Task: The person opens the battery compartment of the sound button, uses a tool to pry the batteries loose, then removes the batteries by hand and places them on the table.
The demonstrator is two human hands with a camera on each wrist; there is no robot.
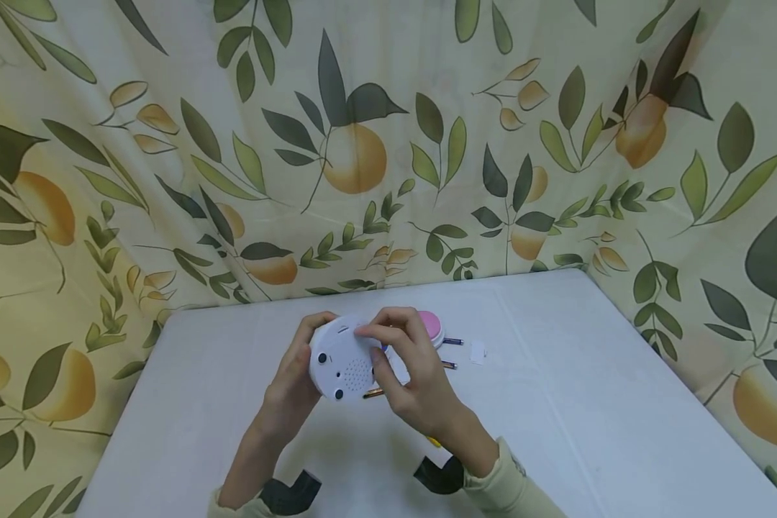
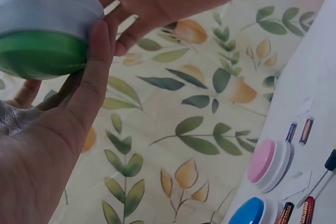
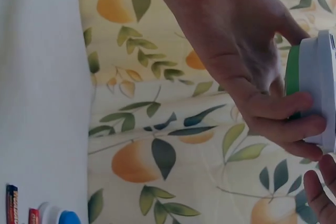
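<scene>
My left hand point(image 1: 288, 396) grips a round white push-button point(image 1: 356, 374) by its side, raised above the table with its underside facing the head camera. Dark round feet, a small slot and a patch of speaker holes show there. Its green domed top point(image 2: 42, 53) appears in the left wrist view, with left fingers curled around the rim. Over the underside, my right hand point(image 1: 421, 381) has its index fingertip near the slot and its thumb bent close by; nothing shows between them. In the right wrist view, the right fingertips point(image 3: 317, 195) are just below the button's edge.
Behind the right hand lie a pink push-button point(image 2: 261, 161) and a blue push-button point(image 2: 247, 213). Several batteries point(image 2: 307, 129), a screwdriver point(image 2: 331, 160) and a small white piece point(image 1: 478, 352) are on the white table point(image 1: 557, 403). A patterned curtain point(image 1: 427, 230) hangs behind it.
</scene>
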